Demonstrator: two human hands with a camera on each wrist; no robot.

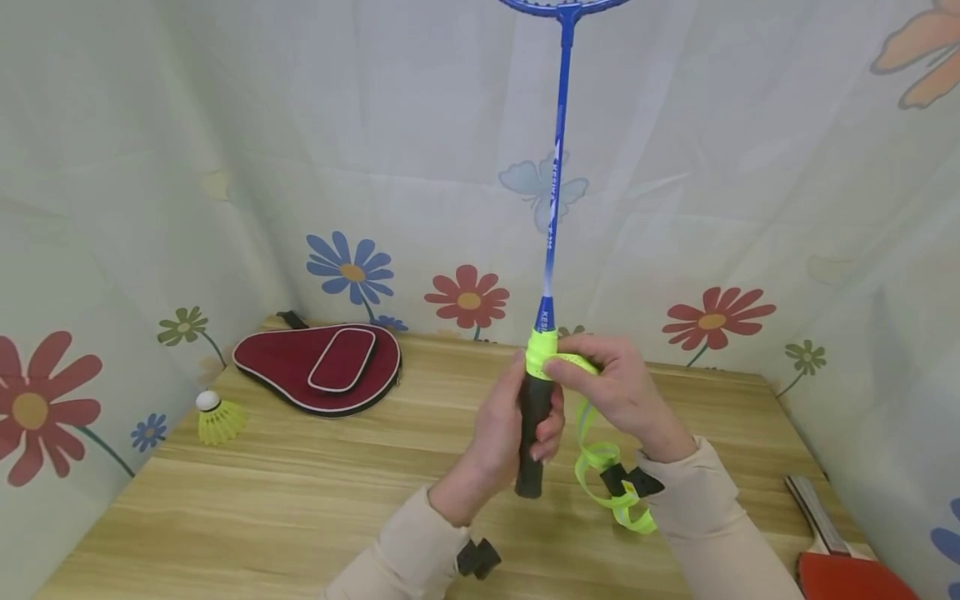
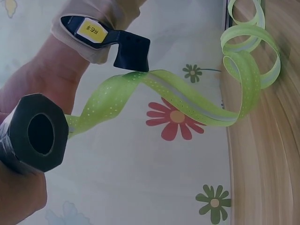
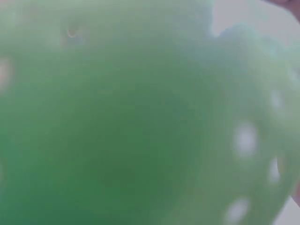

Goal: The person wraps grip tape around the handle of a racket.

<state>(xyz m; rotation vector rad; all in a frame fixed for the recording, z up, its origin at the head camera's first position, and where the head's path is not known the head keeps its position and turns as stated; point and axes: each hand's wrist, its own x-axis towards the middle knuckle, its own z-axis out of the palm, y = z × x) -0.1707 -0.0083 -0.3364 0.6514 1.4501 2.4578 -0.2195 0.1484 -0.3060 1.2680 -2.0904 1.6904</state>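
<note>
A blue badminton racket [image 1: 556,179] stands nearly upright, its head cut off by the top of the head view. My left hand [image 1: 495,429] grips its black handle [image 1: 534,433]. Yellow-green perforated grip tape [image 1: 542,354] is wound round the top of that handle. Just right of the winding, my right hand [image 1: 618,387] pinches the tape between thumb and fingers. Loose tape hangs below in curls down to the table. In the left wrist view the handle's octagonal butt [image 2: 40,133] faces the camera, with the tape strip [image 2: 187,101] running off it. Blurred tape [image 3: 140,117] fills the right wrist view.
A dark red paddle case [image 1: 277,358] lies at the back left of the wooden table [image 1: 225,508]. Left of it is a yellow shuttlecock [image 1: 220,419]. A red table tennis paddle [image 1: 847,575] lies at the front right. Flowered curtains [image 1: 435,167] enclose the table.
</note>
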